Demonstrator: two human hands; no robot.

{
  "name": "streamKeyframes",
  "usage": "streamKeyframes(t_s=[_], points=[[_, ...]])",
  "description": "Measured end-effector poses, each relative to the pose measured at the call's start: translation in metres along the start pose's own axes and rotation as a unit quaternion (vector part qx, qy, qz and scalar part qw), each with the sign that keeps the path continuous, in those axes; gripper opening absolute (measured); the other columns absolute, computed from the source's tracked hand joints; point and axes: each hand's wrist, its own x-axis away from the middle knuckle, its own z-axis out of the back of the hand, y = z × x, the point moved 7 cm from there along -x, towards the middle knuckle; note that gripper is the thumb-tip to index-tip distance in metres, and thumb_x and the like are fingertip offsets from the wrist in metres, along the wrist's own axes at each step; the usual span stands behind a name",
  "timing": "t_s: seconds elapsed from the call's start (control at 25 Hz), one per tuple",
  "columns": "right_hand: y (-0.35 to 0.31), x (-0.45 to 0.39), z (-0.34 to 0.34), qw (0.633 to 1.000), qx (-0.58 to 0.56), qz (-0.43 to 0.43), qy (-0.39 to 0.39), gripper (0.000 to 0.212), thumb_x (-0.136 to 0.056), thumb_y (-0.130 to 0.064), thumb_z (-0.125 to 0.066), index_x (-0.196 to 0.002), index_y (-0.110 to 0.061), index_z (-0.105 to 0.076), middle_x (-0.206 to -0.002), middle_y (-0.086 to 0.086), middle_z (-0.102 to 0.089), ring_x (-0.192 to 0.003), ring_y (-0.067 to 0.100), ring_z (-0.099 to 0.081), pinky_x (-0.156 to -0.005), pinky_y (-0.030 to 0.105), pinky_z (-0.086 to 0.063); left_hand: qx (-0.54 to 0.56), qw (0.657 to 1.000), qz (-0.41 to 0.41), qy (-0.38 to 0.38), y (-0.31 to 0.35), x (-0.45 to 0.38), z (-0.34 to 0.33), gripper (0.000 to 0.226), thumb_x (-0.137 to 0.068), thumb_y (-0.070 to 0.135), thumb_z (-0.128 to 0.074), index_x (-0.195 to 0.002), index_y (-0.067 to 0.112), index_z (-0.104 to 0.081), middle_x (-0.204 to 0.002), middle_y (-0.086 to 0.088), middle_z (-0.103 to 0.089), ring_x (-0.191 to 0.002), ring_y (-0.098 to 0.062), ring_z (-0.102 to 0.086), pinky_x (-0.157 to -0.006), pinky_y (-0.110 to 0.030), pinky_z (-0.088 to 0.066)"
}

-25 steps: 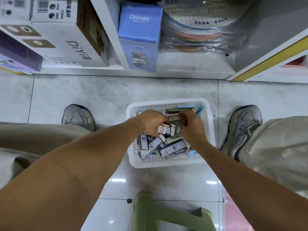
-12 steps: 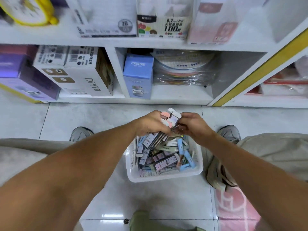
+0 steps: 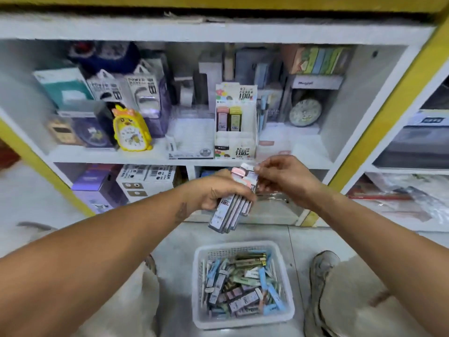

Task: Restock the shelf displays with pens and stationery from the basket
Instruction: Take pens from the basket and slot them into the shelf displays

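Fingers of the left hand point(image 3: 220, 190) are wrapping a bundle of lead boxes point(image 3: 229, 211); the right hand point(image 3: 283, 177) is pinching one box's top. Above both grips, the display box point(image 3: 235, 122) is waiting; below, the basket point(image 3: 243, 322).

Whole upper shelf point(image 3: 218, 155) is motion-blurred; print on the power bank packs point(image 3: 143, 92) and back-row boxes point(image 3: 252, 66) unreadable. Left hand point(image 3: 218, 190) covers the middle of the bundle of lead cases point(image 3: 230, 210), count unclear. Right hand point(image 3: 286, 178) hides the far end of the top case; fingertip contact blurred. Both forearms run off the bottom edge. Basket point(image 3: 243, 322) contents too small to read labels. Left shoe point(image 3: 151, 263) mostly hidden behind the left forearm; right shoe point(image 3: 320, 271) partly covered by trouser leg point(image 3: 359, 300).
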Motion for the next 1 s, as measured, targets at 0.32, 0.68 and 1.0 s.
streamKeyframes(t_s=[0.32, 0.68, 1.0], points=[[-0.11, -0.024, 0.028, 0.985, 0.05, 0.09, 0.136, 0.006, -0.094, -0.001, -0.064, -0.089, 0.003, -0.064, -0.054, 0.006, -0.067, -0.045, 0.014, -0.062, -0.045, 0.021, -0.051, 0.137, 0.989, -0.019, 0.044, 0.075, 0.017, 0.036, 0.016, -0.072, 0.001, -0.072, -0.088, 0.002, -0.073, -0.082, -0.017, -0.07, -0.066, -0.024, -0.069, -0.063, -0.034, -0.061], [-0.15, -0.082, 0.028, 0.849, 0.408, 0.262, 0.209, 0.002, -0.097, -0.023, -0.062, -0.099, -0.024, -0.06, -0.09, 0.0, -0.069, -0.077, 0.019, -0.067, -0.068, 0.037, -0.057, 0.237, 0.958, 0.026, 0.161, 0.097, -0.02, 0.086, 0.005, -0.089, 0.006, -0.059, -0.089, 0.01, -0.06, -0.081, -0.011, -0.062, -0.071, -0.022, -0.065, -0.08, -0.043, -0.054], [-0.127, -0.117, 0.024, 0.798, 0.481, 0.298, 0.206, 0.009, -0.091, -0.02, -0.071, -0.1, -0.016, -0.07, -0.093, 0.003, -0.072, -0.083, 0.025, -0.064, -0.073, 0.039, -0.054, 0.258, 0.958, 0.023, 0.124, 0.096, -0.038, 0.089, 0.012, -0.089, 0.002, -0.064, -0.102, 0.002, -0.063, -0.084, -0.018, -0.065, -0.058, -0.025, -0.071, -0.055, -0.04, -0.06]])
